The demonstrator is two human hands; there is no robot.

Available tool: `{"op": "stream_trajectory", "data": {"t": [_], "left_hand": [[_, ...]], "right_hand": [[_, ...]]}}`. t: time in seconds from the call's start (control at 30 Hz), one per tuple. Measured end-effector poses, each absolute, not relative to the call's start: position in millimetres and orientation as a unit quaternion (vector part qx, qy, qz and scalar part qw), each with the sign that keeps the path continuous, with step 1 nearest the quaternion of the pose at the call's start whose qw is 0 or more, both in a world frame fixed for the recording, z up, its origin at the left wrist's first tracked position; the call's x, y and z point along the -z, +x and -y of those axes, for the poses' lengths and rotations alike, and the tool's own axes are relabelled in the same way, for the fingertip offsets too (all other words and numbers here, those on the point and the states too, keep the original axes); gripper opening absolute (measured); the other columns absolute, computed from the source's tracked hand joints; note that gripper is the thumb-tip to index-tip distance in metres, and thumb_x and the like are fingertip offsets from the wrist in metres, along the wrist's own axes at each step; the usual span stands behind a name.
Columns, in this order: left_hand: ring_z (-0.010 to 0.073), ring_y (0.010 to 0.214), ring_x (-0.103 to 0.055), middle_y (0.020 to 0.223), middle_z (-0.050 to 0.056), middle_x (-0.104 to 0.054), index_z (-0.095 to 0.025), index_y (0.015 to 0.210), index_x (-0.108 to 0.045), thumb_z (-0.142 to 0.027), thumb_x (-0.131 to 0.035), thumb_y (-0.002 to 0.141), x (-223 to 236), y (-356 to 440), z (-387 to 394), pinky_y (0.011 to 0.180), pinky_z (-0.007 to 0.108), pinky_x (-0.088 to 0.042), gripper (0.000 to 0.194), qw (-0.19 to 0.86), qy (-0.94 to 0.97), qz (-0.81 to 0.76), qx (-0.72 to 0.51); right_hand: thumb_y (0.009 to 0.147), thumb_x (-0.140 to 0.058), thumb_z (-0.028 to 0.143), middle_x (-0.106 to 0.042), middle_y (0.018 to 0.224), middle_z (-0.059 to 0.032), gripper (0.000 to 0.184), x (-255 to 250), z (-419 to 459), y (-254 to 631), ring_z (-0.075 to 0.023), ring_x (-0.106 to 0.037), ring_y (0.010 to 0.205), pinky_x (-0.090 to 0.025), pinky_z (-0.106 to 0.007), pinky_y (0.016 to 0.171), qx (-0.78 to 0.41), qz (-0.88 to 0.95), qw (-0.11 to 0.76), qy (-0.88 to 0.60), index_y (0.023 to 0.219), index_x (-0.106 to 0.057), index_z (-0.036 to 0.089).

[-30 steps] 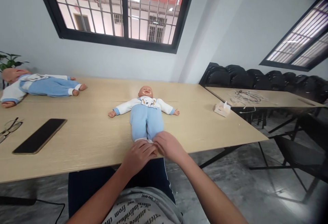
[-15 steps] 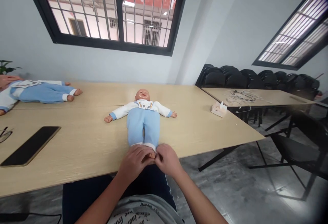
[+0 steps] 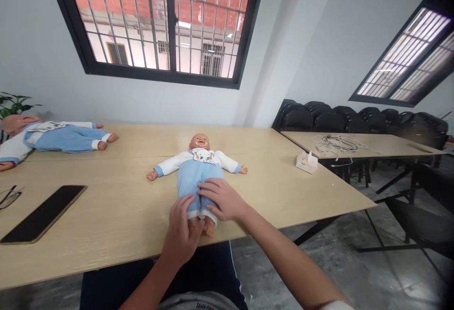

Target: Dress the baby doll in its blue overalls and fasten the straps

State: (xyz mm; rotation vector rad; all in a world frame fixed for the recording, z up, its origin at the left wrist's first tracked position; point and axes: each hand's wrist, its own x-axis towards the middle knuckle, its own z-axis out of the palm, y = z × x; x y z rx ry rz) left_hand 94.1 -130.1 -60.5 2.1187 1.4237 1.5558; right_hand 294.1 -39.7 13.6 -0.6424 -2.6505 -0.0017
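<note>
A baby doll (image 3: 202, 170) lies on its back on the wooden table (image 3: 117, 215), arms spread and feet toward me. It wears blue trousers (image 3: 189, 175) with white cuffs and a white top with an animal-face bib (image 3: 204, 155). My right hand (image 3: 223, 199) rests on the doll's left-side trouser leg, fingers spread. Beside the other leg, my left hand (image 3: 182, 229) lies over the cuff and ankle with its fingers apart, partly hiding that foot. The doll's other foot (image 3: 209, 227) shows bare below its cuff.
A second doll (image 3: 67, 137) in like clothes lies at the far left, near a plant (image 3: 16, 104). A black phone (image 3: 44, 213) and eyeglasses (image 3: 10, 197) are on the left. To the right stand a tissue box (image 3: 307, 162), tangled cables (image 3: 340, 143) and folding chairs (image 3: 298, 117).
Both hands have come off the doll's foot at the table edge. The right hand moved up onto the trouser leg; the left shifted beside the lower leg, and fingers opened. The view tilted up slightly.
</note>
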Motion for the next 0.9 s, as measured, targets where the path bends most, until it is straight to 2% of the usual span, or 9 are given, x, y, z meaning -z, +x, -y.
{"op": "stream_trajectory", "data": {"t": [0.13,0.27,0.43,0.5,0.6,0.7,0.8,0.9], "left_hand": [[0.0287,0.141,-0.047,0.151,0.015,-0.050,-0.022,0.147,-0.043,-0.043,-0.042,0.106,71,83,117,0.117,0.054,-0.041,0.046,0.196,0.595,-0.529,-0.573],[0.0252,0.144,-0.047,0.150,0.012,-0.052,-0.023,0.147,-0.046,-0.045,-0.035,0.108,81,71,109,0.115,0.046,-0.046,0.045,0.289,0.527,-0.523,-0.605],[0.0276,0.155,-0.027,0.162,0.012,-0.037,-0.025,0.153,-0.041,-0.046,-0.041,0.107,94,65,109,0.126,0.050,-0.031,0.051,0.246,0.487,-0.549,-0.633],[0.0287,0.156,-0.024,0.164,0.012,-0.035,-0.024,0.153,-0.040,-0.046,-0.045,0.105,98,64,109,0.128,0.050,-0.027,0.053,0.232,0.488,-0.547,-0.639],[0.0298,0.152,-0.033,0.160,0.011,-0.040,-0.025,0.151,-0.043,-0.048,-0.049,0.102,101,60,111,0.127,0.052,-0.028,0.055,0.242,0.486,-0.544,-0.640],[0.0305,0.142,-0.048,0.150,0.008,-0.054,-0.027,0.144,-0.053,-0.052,-0.050,0.101,100,55,113,0.121,0.052,-0.040,0.051,0.291,0.498,-0.551,-0.604],[0.0319,0.128,-0.062,0.135,0.007,-0.067,-0.026,0.128,-0.067,-0.061,-0.055,0.094,100,52,115,0.108,0.050,-0.054,0.051,0.379,0.486,-0.565,-0.549],[0.0344,0.115,-0.070,0.118,0.009,-0.076,-0.025,0.110,-0.075,-0.070,-0.058,0.086,99,56,116,0.098,0.051,-0.060,0.054,0.442,0.436,-0.591,-0.515]], "right_hand": [[0.095,-0.060,0.043,-0.049,0.157,-0.0093,0.067,-10,24,268,-0.0258,-0.032,0.152,-0.027,-0.047,0.123,-0.018,0.977,0.160,-0.141,0.156,-0.042,0.023],[0.099,-0.055,0.041,-0.046,0.159,-0.0093,0.063,2,23,249,-0.0232,-0.034,0.152,-0.023,-0.045,0.124,-0.045,0.975,0.139,-0.165,0.157,-0.041,0.021],[0.102,-0.047,0.040,-0.049,0.158,-0.0077,0.050,14,19,235,-0.0219,-0.038,0.150,-0.024,-0.045,0.123,-0.049,0.952,0.155,-0.260,0.149,-0.051,0.022],[0.103,-0.047,0.040,-0.051,0.156,-0.0082,0.048,18,12,229,-0.0222,-0.040,0.149,-0.026,-0.046,0.122,-0.044,0.938,0.170,-0.298,0.147,-0.053,0.022],[0.103,-0.047,0.041,-0.052,0.155,-0.0103,0.049,23,-7,223,-0.0236,-0.040,0.148,-0.029,-0.048,0.120,-0.028,0.916,0.188,-0.352,0.147,-0.053,0.020],[0.103,-0.047,0.042,-0.052,0.155,-0.0119,0.050,26,-40,225,-0.0250,-0.041,0.148,-0.031,-0.048,0.119,-0.008,0.897,0.195,-0.397,0.146,-0.052,0.018],[0.104,-0.046,0.042,-0.053,0.154,-0.0128,0.048,27,-85,238,-0.0259,-0.043,0.146,-0.031,-0.047,0.119,0.009,0.878,0.192,-0.438,0.144,-0.054,0.016],[0.104,-0.045,0.041,-0.053,0.153,-0.0136,0.047,27,-136,262,-0.0263,-0.044,0.144,-0.032,-0.045,0.118,0.029,0.858,0.185,-0.479,0.142,-0.056,0.014]]}}
